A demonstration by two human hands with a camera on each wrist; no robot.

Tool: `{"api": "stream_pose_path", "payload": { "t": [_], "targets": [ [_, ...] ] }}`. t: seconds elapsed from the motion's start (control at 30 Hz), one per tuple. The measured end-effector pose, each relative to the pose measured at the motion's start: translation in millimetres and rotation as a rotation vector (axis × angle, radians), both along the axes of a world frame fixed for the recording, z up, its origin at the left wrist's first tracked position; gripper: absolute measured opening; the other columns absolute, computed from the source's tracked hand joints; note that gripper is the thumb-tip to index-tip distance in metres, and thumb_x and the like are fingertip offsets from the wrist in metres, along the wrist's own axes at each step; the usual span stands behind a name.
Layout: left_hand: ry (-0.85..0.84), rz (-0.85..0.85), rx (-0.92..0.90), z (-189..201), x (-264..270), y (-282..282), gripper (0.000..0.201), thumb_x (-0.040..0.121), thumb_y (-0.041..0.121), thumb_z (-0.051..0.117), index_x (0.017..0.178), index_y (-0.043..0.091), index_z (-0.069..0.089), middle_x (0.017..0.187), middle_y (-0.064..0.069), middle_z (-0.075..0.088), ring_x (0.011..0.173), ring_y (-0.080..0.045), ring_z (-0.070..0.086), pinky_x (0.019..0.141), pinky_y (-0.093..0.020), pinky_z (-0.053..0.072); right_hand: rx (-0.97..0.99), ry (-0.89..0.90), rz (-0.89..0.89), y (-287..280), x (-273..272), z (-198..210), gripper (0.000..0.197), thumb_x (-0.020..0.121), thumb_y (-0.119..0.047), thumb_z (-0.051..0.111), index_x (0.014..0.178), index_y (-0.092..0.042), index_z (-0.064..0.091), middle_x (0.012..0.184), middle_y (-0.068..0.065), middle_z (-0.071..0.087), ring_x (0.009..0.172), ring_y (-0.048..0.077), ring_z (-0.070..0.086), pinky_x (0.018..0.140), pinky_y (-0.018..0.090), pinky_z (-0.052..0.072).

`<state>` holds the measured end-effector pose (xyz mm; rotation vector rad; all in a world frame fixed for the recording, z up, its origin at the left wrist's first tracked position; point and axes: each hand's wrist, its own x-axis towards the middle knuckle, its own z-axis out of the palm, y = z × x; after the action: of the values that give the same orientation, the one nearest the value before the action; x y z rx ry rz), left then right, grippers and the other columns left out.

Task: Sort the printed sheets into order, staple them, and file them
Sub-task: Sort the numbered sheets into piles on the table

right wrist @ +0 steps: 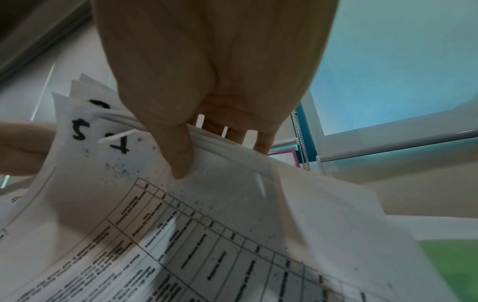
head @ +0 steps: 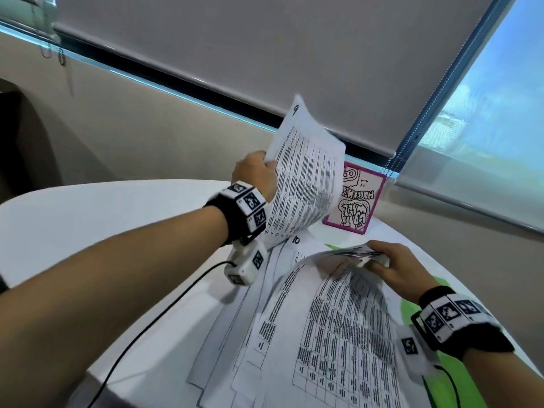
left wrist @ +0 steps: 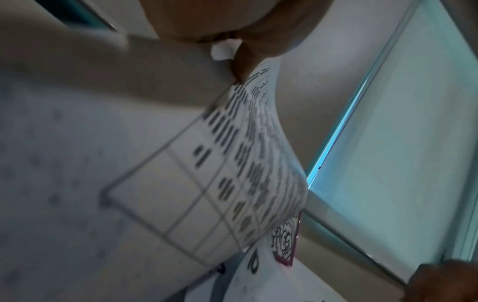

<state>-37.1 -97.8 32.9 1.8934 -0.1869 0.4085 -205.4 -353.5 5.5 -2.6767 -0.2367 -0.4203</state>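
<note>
You worked at a white table [head: 88,219] with green patches, under a window with a grey roller blind [head: 265,54]; a pink-framed card [head: 357,198] stood at its far edge. Your left hand [head: 256,175] pinched one printed sheet [head: 306,175] by its edge, lifted clear of the table. Your right hand [head: 394,269] gripped a bundle of sheets [head: 332,313] by its far edge, thumb on top, the rest bowing down onto loose pages [head: 235,328].

A: Where are the hands?
B: The left hand [head: 255,172] at twelve o'clock pinches a raised sheet marked 9 [head: 306,175]. The right hand [head: 397,267] at three o'clock grips the lifted corner of a curled stack of sheets [head: 332,325].
A: And behind?
B: A pink-framed card [head: 357,198] stands on the table [head: 88,219] at one o'clock.
</note>
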Motion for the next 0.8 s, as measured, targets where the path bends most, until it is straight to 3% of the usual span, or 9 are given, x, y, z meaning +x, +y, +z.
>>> {"api": "stream_pose_path", "payload": {
  "t": [0.07,0.13,0.23,0.33,0.43,0.5,0.57,0.7,0.8],
  "targets": [
    [-0.041,0.019,0.023,-5,-1,-4,0.021,0.096,0.025,0.054,0.101,0.010,0.067,0.096,-0.011,0.072,0.084,-0.031,0.066,0.076,-0.037,0.056,-0.015,-0.005,0.006,-2,-2,0,0.021,0.074,-0.044,0.055,0.091,-0.035,0.063,0.089,-0.018,0.069,0.087,-0.013,0.059,0.076,0.001,0.039],
    [-0.129,0.010,-0.028,4,1,-5,0.019,0.097,0.025,0.054,0.098,0.011,0.066,0.091,-0.009,0.072,0.079,-0.028,0.066,0.072,-0.037,0.057,-0.021,0.003,-0.006,-6,-2,-1,0.014,0.077,-0.036,0.059,0.091,-0.036,0.064,0.089,-0.015,0.071,0.087,-0.009,0.061,0.076,0.005,0.041],
    [-0.289,-0.006,-0.159,36,2,-3,0.018,0.096,0.025,0.055,0.093,0.011,0.065,0.084,-0.007,0.071,0.077,-0.028,0.066,0.070,-0.041,0.057,-0.012,0.020,-0.002,-9,-2,-5,0.016,0.080,-0.024,0.062,0.089,-0.037,0.064,0.087,-0.015,0.071,0.085,-0.006,0.061,0.075,0.007,0.041],
    [-0.347,0.038,-0.134,64,3,-3,0.019,0.096,0.023,0.053,0.085,0.009,0.060,0.081,-0.006,0.069,0.077,-0.029,0.063,0.069,-0.039,0.054,-0.014,0.014,0.007,-7,-1,-8,0.015,0.081,-0.023,0.063,0.088,-0.036,0.063,0.085,-0.014,0.070,0.084,-0.007,0.060,0.073,0.004,0.039],
    [-0.268,0.066,-0.055,63,6,-7,0.018,0.097,0.024,0.051,0.091,0.010,0.062,0.089,-0.010,0.070,0.082,-0.032,0.063,0.069,-0.037,0.051,-0.018,0.007,0.007,-6,1,-11,0.023,0.083,-0.012,0.069,0.087,-0.034,0.065,0.083,-0.018,0.070,0.084,-0.008,0.061,0.073,0.003,0.038],
    [-0.145,0.050,-0.024,43,9,-9,0.019,0.097,0.023,0.051,0.100,0.009,0.064,0.096,-0.012,0.069,0.083,-0.031,0.062,0.068,-0.034,0.048,-0.012,0.003,0.011,-5,0,-11,0.022,0.082,-0.015,0.068,0.086,-0.037,0.065,0.082,-0.023,0.069,0.083,-0.008,0.061,0.072,0.004,0.038],
    [-0.029,-0.010,0.034,17,11,-11,0.020,0.097,0.022,0.051,0.106,0.009,0.064,0.098,-0.013,0.069,0.084,-0.032,0.063,0.068,-0.032,0.047,0.018,0.021,0.011,-4,-3,-9,0.019,0.082,-0.013,0.068,0.087,-0.032,0.068,0.087,-0.025,0.069,0.083,-0.008,0.061,0.072,0.004,0.039],
    [0.090,-0.124,0.167,-22,11,-9,0.019,0.093,0.015,0.052,0.105,0.010,0.065,0.096,-0.016,0.069,0.084,-0.035,0.063,0.067,-0.032,0.046,0.022,0.036,-0.015,-7,-7,-5,0.020,0.082,-0.008,0.067,0.088,-0.027,0.070,0.084,-0.016,0.071,0.083,-0.003,0.062,0.073,0.006,0.041],
    [0.111,-0.083,0.183,-34,14,-1,0.021,0.092,0.014,0.053,0.110,0.011,0.065,0.102,-0.017,0.069,0.091,-0.036,0.064,0.073,-0.032,0.046,0.048,0.029,-0.010,-8,-13,0,0.021,0.082,-0.003,0.070,0.087,-0.024,0.071,0.082,-0.009,0.072,0.079,0.007,0.065,0.071,0.018,0.047]
  ]
}}
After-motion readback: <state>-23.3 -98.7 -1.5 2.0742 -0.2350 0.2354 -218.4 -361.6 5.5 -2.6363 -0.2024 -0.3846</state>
